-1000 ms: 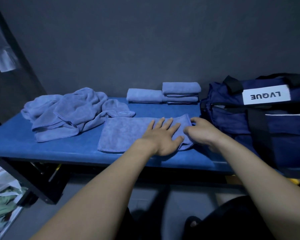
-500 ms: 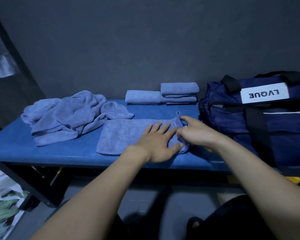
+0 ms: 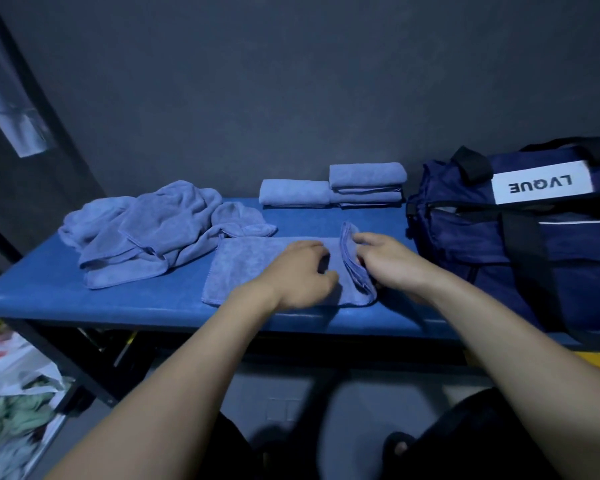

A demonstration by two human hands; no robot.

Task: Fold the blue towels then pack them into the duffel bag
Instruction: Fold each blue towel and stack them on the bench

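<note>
A half-folded blue towel (image 3: 246, 268) lies flat on the blue table (image 3: 42, 292) in front of me. My right hand (image 3: 392, 263) pinches its right end, which stands lifted off the table. My left hand (image 3: 300, 275) rests on the towel's middle with its fingers bent. A heap of unfolded blue towels (image 3: 156, 230) lies at the left. Folded blue towels (image 3: 333, 188) are stacked at the back by the wall. The navy duffel bag (image 3: 520, 244) with a white label stands at the right.
A dark wall runs close behind the table. Below the table's left end, on the floor, lie plastic bags with cloth (image 3: 11, 403). A black table leg (image 3: 56, 362) slants down at the left.
My right hand has raised the towel's right end and carried it leftward. My left hand has slid left and its fingers have bent. The view has shifted slightly.
</note>
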